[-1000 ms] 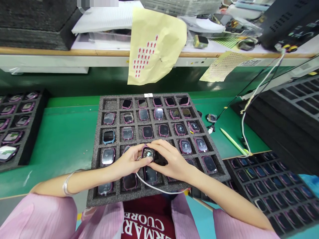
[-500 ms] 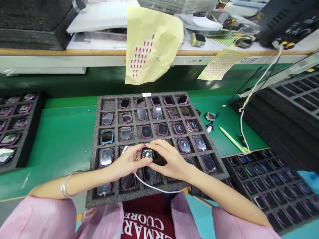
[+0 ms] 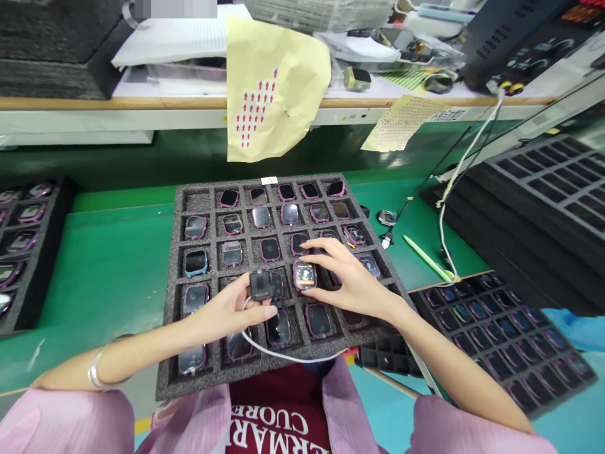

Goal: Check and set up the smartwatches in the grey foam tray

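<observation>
My left hand (image 3: 241, 306) grips a small black square block (image 3: 261, 285) with a clear, glossy face; a white cable (image 3: 288, 359) runs from near this hand toward the tray's front edge. Between the spread thumb and fingers of my right hand (image 3: 354, 277) is a purple-framed smartwatch (image 3: 305, 275), its screen lit with a watch face and an orange bar. This watch is over a compartment in the middle of the grey foam tray (image 3: 167, 315). Purple-framed watches fill most other compartments, and one blue-framed watch (image 3: 195, 262) lies on the left.
More watch trays stand at the left (image 3: 59, 252) and lower right (image 3: 515, 340). Stacked black foam trays (image 3: 510, 227) rise on the right, near a green pen (image 3: 428, 258) and hanging cables. A shelf edge (image 3: 179, 116) with yellow paper (image 3: 278, 88) crosses the back.
The lit watch has come apart from the left hand's block and moved right with my right hand. My hands have separated. The whole view has shifted slightly.
</observation>
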